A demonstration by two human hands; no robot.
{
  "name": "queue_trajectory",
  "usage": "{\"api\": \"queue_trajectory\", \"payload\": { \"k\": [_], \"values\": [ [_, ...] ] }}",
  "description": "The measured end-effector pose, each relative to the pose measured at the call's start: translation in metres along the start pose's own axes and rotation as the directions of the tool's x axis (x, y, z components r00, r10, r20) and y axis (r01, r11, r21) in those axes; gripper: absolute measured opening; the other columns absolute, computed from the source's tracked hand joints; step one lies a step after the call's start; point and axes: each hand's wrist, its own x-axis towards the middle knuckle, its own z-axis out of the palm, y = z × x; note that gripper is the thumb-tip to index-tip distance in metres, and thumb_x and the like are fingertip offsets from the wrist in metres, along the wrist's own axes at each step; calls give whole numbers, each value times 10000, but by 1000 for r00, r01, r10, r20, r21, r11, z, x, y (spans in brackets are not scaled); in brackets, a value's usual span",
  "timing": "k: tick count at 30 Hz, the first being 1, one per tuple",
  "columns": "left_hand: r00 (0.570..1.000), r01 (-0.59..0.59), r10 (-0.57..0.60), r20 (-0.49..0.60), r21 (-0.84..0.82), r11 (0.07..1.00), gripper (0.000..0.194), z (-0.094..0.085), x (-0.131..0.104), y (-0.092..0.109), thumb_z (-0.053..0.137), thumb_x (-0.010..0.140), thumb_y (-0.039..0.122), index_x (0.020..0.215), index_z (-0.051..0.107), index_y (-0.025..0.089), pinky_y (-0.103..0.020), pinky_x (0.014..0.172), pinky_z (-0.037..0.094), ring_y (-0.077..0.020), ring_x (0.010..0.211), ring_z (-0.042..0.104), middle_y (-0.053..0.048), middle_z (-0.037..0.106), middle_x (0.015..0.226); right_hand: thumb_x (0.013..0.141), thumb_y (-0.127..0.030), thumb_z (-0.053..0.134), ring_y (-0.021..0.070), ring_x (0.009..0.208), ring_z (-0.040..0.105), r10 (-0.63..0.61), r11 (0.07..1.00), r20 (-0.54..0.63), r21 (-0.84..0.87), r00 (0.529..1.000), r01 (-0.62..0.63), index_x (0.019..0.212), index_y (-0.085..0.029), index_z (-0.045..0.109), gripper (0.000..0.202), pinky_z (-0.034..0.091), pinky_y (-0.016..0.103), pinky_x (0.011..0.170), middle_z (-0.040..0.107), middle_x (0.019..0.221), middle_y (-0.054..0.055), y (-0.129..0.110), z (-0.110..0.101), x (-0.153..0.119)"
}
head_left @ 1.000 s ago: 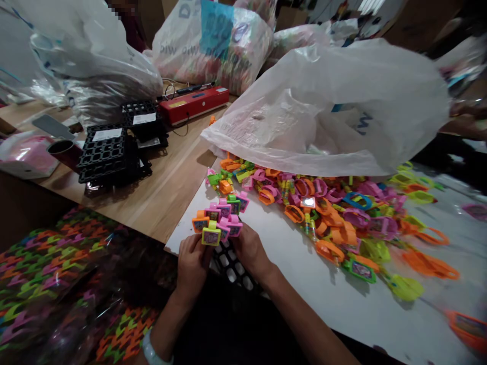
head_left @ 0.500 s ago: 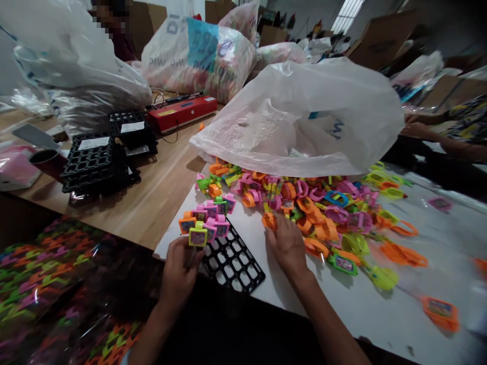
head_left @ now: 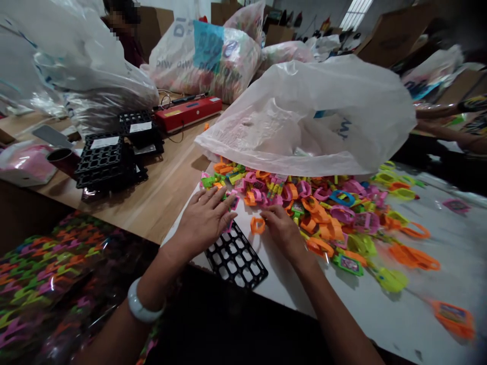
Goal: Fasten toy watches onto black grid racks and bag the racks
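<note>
My left hand lies palm down with fingers stretched out, over the toy watches at the far end of a black grid tray. It hides most of them; a bit of a pink toy watch shows beside the thumb. My right hand is closed, its fingertips at the right edge of an orange toy watch, just right of the tray. Behind and to the right spreads a heap of colourful toy watches, some pink, green and yellow.
A large translucent bag rests behind the heap. Stacked black trays, a dark tube and a red sealing machine stand on the wooden table. More colourful pieces lie low at left. Another person's arm appears at far right.
My left hand has left the yellow toy watch it was at and moved up, spreading flat over the group. The right hand has shifted the orange toy watch left, towards the tray.
</note>
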Motion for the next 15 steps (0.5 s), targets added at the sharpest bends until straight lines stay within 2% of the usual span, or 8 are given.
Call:
{"api": "queue_trajectory", "payload": {
  "k": [2,4,6,8,10,12,15],
  "values": [
    [1000,-2,2,2,20,1000,495,6,-3,1,302,1047,459,1424,532,236,-475,1131,365,-274,1376,497,-94,513,1502,914,-289,500,212,815,638,123,965,-24,236,992,-114,959,-202,646,176,522,332,721,667,963,97,-5,6,-10],
    [1000,-5,5,-10,26,1000,490,6,-5,1,287,1052,444,1430,526,245,-471,1124,366,-274,1375,498,-85,506,1508,912,-391,520,180,688,631,223,819,83,524,971,-233,1017,-203,592,228,535,320,651,673,917,72,-19,15,-16],
    [1000,-6,6,-14,35,999,484,4,-6,1,283,1053,430,1436,519,253,-465,1097,383,-279,1371,502,-81,504,1510,861,-448,586,156,643,611,236,630,207,712,950,-311,1047,-218,557,298,537,300,611,680,930,50,-38,28,-17],
    [1000,-4,5,-15,46,999,483,2,-5,1,275,1054,423,1438,517,257,-452,1067,400,-281,1370,502,-77,507,1508,781,-437,654,147,632,585,215,528,260,780,941,-336,993,-230,554,312,527,284,592,678,902,24,-55,42,-11],
    [1000,1,0,-18,46,999,491,2,-5,0,268,1054,430,1431,526,250,-441,1056,403,-278,1370,500,-75,509,1507,748,-398,650,147,622,561,206,542,244,778,948,-318,922,-230,567,256,512,281,593,663,822,1,-65,53,-4],
    [1000,8,-7,-24,45,999,500,2,-5,1,263,1054,432,1427,530,233,-436,1057,401,-273,1370,499,-79,513,1504,749,-360,615,157,649,565,225,616,169,738,960,-274,883,-224,592,192,511,293,637,658,785,-4,-68,58,0],
    [1000,20,-19,-21,43,999,495,3,-6,3,268,1056,403,1433,521,206,-445,1061,400,-278,1370,499,-97,515,1501,756,-362,616,188,748,606,260,674,81,698,962,-241,859,-215,628,180,519,317,723,693,834,18,-67,61,-1]
  ]
}}
